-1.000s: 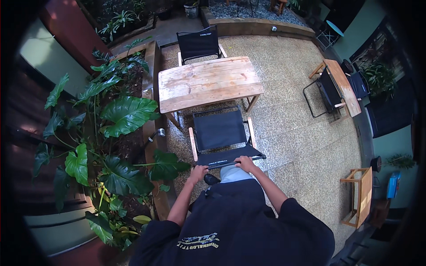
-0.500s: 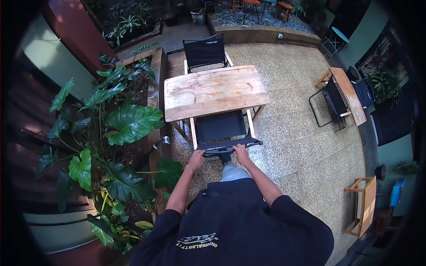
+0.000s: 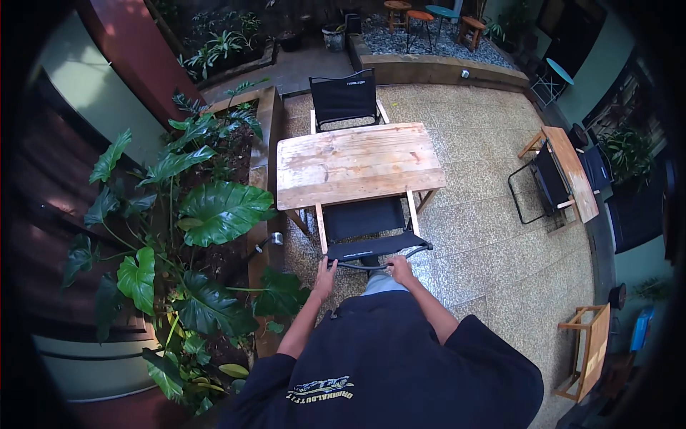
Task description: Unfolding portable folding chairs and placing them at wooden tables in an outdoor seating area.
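A black fabric folding chair (image 3: 363, 218) with pale wooden armrests stands right in front of me, its seat partly under the near side of the wooden table (image 3: 361, 163). My left hand (image 3: 325, 279) is at the left end of the chair's backrest, fingers stretched and apart, touching or just beside its edge. Around the dark curved bar behind the backrest, my right hand (image 3: 401, 272) has its fingers curled. Part of my leg shows below the backrest. Across the table is a second black chair (image 3: 344, 99), facing this one.
Large-leaved plants (image 3: 225, 212) fill a planter bed along the left, bordered by a low ledge (image 3: 264, 150). At right stand another wooden table (image 3: 568, 168) with dark chairs and a small wooden frame table (image 3: 589, 350). Stools (image 3: 419, 16) sit on gravel at the back.
My left hand has loosened from the chair's backrest and its fingers have straightened. The right hand remains on the frame. The whole view has shifted slightly, with the furniture lower in it.
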### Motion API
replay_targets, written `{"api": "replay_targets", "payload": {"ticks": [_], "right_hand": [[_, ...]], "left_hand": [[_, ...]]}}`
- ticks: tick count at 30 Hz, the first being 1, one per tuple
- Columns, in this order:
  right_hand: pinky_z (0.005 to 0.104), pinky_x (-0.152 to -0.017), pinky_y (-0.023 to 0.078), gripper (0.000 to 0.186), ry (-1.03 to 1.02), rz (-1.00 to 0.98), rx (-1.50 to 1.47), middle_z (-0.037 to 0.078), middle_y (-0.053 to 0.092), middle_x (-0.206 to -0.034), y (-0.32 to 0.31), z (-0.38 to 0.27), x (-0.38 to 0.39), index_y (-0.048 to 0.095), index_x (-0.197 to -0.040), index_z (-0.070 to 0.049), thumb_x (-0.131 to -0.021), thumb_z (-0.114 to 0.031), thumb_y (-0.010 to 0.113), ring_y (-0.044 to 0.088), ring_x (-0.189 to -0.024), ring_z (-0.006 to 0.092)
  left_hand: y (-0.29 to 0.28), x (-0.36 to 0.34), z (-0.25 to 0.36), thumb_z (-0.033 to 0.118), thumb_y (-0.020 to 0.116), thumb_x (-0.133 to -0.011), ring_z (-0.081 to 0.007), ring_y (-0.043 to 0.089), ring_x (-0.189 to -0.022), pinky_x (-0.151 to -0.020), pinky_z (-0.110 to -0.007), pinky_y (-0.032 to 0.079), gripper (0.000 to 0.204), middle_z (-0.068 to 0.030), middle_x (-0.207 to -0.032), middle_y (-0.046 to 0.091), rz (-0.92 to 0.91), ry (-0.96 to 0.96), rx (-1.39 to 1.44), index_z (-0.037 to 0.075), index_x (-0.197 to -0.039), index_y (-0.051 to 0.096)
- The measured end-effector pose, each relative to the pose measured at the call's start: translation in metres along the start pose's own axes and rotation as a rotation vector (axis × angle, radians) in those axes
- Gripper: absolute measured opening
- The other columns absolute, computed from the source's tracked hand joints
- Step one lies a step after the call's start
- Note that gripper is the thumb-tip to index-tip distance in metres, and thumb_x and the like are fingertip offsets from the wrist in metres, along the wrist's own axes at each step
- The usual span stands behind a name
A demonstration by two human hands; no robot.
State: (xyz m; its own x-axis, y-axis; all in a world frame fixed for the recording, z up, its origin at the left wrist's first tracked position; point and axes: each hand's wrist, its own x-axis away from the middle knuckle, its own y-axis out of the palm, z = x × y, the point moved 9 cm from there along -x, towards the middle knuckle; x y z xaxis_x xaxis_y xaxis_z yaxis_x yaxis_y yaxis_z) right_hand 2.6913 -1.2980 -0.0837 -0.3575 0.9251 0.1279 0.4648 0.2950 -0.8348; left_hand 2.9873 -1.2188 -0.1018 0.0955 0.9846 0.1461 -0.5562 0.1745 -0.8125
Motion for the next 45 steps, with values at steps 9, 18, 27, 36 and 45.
{"api": "replay_targets", "payload": {"ticks": [9, 18, 27, 36, 45], "right_hand": [[0.0609, -0.098, 0.051, 0.015, 0.090, -0.155, 0.041, 0.010, 0.069, -0.124, 0.013, 0.020, -0.018, 0.075, -0.114, -0.018, -0.103, -0.023, 0.065, 0.060, -0.123, 0.0367], [0.0601, -0.099, 0.048, 0.014, 0.031, -0.105, -0.089, 0.013, 0.070, -0.111, 0.006, 0.008, 0.001, 0.075, -0.114, -0.017, -0.107, -0.022, 0.064, 0.062, -0.115, 0.0391], [0.0862, -0.110, 0.031, 0.020, 0.096, -0.149, -0.044, 0.011, 0.064, -0.132, -0.013, 0.003, 0.006, 0.073, -0.123, -0.021, -0.104, -0.026, 0.068, 0.054, -0.138, 0.0367], [0.0820, -0.118, 0.027, 0.048, 0.037, 0.102, 0.253, 0.014, 0.052, -0.156, -0.061, 0.055, 0.009, 0.065, -0.138, -0.019, -0.092, -0.012, 0.073, 0.043, -0.151, 0.0384], [0.0597, -0.116, 0.046, 0.046, 0.140, 0.079, 0.445, 0.019, 0.058, -0.152, -0.076, 0.097, -0.029, 0.068, -0.133, -0.012, -0.090, 0.001, 0.067, 0.053, -0.144, 0.0410]], "left_hand": [[-0.003, 0.000, 0.014, -0.012, 0.064, -0.084, -0.0563, 0.022, -0.161, -0.132, -0.053, 0.030, 0.094, -0.0362, -0.175, 0.014, -0.129, -0.073, -0.155, 0.012, -0.170, 0.036], [-0.003, 0.028, 0.016, -0.014, 0.063, -0.083, -0.0566, 0.019, -0.162, -0.133, -0.052, 0.030, 0.096, -0.0375, -0.176, 0.005, -0.132, 0.016, -0.104, 0.010, -0.171, 0.033], [0.008, 0.010, 0.002, -0.016, 0.056, -0.086, -0.0564, 0.022, -0.161, -0.133, -0.051, 0.029, 0.093, -0.0352, -0.177, 0.005, -0.023, 0.082, -0.099, 0.011, -0.172, 0.031], [-0.011, 0.006, 0.027, 0.005, 0.065, -0.093, -0.0564, 0.025, -0.159, -0.125, -0.067, 0.033, 0.077, -0.0399, -0.167, 0.028, -0.015, 0.065, -0.176, -0.002, -0.165, 0.038], [-0.020, -0.041, 0.023, 0.010, 0.070, -0.094, -0.0458, 0.048, -0.148, -0.120, -0.053, 0.046, 0.056, -0.0252, -0.155, 0.051, -0.233, -0.239, -0.378, -0.004, -0.146, 0.054]]}}
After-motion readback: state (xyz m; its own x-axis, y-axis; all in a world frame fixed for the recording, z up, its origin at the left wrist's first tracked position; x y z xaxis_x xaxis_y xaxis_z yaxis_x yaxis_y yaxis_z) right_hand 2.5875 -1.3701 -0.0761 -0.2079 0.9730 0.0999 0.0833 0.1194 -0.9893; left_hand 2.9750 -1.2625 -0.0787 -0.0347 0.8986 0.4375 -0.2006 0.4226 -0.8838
